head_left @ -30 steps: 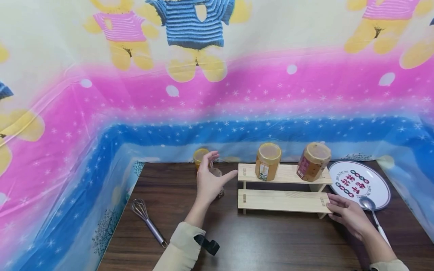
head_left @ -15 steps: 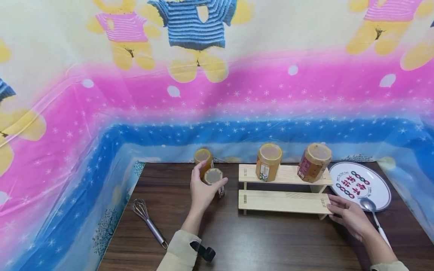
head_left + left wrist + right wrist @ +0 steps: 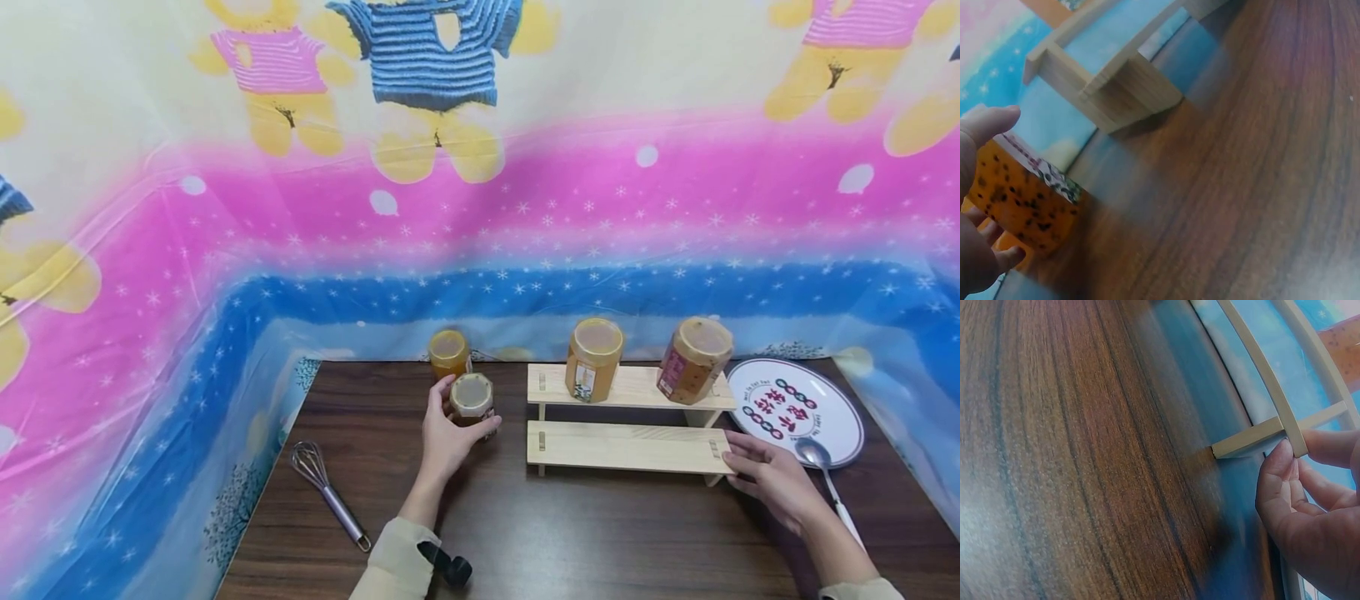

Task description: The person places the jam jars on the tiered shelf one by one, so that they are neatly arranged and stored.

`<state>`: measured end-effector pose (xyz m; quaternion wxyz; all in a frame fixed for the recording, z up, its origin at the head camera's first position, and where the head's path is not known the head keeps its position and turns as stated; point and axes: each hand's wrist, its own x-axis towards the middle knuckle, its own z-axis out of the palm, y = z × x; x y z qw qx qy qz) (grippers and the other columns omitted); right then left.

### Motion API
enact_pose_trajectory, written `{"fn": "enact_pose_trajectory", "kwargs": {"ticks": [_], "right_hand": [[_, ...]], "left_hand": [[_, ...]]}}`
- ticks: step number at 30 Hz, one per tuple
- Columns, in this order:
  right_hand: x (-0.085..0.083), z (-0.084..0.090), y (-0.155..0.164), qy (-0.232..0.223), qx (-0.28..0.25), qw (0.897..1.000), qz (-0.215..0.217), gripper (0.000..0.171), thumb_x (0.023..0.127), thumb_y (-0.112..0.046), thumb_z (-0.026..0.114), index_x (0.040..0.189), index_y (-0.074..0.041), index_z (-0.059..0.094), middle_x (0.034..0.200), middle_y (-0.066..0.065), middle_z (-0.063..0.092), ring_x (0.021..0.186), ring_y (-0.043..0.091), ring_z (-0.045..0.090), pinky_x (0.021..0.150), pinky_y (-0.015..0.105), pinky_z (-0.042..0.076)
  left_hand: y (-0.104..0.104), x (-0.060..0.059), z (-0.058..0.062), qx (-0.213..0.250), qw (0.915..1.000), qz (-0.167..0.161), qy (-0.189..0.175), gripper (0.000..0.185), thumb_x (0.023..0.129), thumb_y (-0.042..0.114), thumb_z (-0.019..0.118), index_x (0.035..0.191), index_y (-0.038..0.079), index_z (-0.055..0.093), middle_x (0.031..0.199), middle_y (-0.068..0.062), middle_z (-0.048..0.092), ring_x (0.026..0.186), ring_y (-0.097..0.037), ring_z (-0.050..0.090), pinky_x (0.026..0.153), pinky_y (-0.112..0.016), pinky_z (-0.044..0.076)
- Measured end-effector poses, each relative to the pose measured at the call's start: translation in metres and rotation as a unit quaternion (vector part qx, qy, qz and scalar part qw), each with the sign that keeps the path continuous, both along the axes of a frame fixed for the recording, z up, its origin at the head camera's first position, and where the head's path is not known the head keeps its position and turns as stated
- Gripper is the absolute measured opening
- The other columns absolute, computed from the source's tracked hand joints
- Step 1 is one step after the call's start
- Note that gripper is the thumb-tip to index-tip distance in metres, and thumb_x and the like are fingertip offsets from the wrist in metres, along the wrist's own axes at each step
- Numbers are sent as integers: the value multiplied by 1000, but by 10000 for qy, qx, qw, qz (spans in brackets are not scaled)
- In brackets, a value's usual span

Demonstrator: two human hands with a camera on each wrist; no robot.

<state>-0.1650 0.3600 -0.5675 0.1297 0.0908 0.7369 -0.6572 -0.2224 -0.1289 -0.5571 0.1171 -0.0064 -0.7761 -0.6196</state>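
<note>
My left hand (image 3: 444,437) curls round a lidded glass jar (image 3: 472,395) at the left of the rack, thumb on the near side and fingers on the far left. In the left wrist view this jar (image 3: 1022,200) holds an orange filling with dark seeds and has a patterned label. Its lid faces up in the head view. My right hand (image 3: 772,479) pinches the right end of a two-tier wooden rack (image 3: 626,446); thumb and fingers meet on the board end in the right wrist view. Two more jars stand on the upper tier, an amber one (image 3: 595,358) and a reddish-labelled one (image 3: 695,358).
Behind the held jar stands another yellow-lidded jar (image 3: 448,350). A whisk (image 3: 330,496) lies at the left of the brown table (image 3: 562,533). On the right are a white plate (image 3: 832,408) and a spoon (image 3: 825,475) resting over its edge. A printed cloth (image 3: 525,292) hangs behind.
My left hand has come down and back to the left, its fingers and thumb closing round the jar. The right hand keeps its hold on the rack.
</note>
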Motion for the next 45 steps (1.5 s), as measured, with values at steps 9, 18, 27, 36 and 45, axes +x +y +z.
{"fn": "enact_pose_trajectory", "kwargs": {"ticks": [9, 18, 27, 36, 45], "right_hand": [[0, -1, 1, 25, -86, 10000, -12, 76, 104, -16, 65, 156, 16, 20, 116, -4, 64, 101, 5, 65, 86, 32, 59], [-1, -2, 1, 44, -134, 9999, -17, 76, 104, -16, 65, 156, 17, 20, 114, -5, 64, 101, 6, 65, 86, 32, 59], [-1, -2, 2, 66, -194, 9998, -20, 75, 104, -14, 64, 156, 17, 19, 113, -6, 64, 100, 6, 65, 85, 31, 59], [0, -1, 3, 48, -150, 9999, -45, 76, 104, -15, 65, 156, 17, 19, 113, -7, 62, 100, 5, 65, 86, 31, 59], [0, -2, 2, 19, -75, 10000, -25, 76, 104, -16, 65, 156, 16, 19, 116, -5, 62, 101, 5, 64, 87, 32, 59]], "left_hand": [[-3, 1, -12, 93, 9996, -161, -213, 94, 71, 22, 99, 148, 19, 46, 139, -8, 56, 125, -29, 58, 106, -52, 47], [-2, 1, -15, 212, 9996, -56, -177, 83, 72, 8, 96, 141, 11, 50, 138, -13, 57, 125, -34, 59, 106, -53, 48], [-3, -2, -24, 238, 9997, 55, 45, 80, 71, 7, 97, 138, 12, 54, 135, -11, 59, 120, -30, 61, 102, -51, 50], [-3, -4, -21, 36, 10000, 47, -7, 74, 73, 15, 97, 136, 17, 56, 129, -5, 63, 117, -25, 62, 102, -49, 51], [-2, 0, -16, 114, 9999, -63, -71, 74, 72, 15, 97, 135, 19, 58, 126, -3, 65, 116, -22, 62, 102, -48, 51]]}}
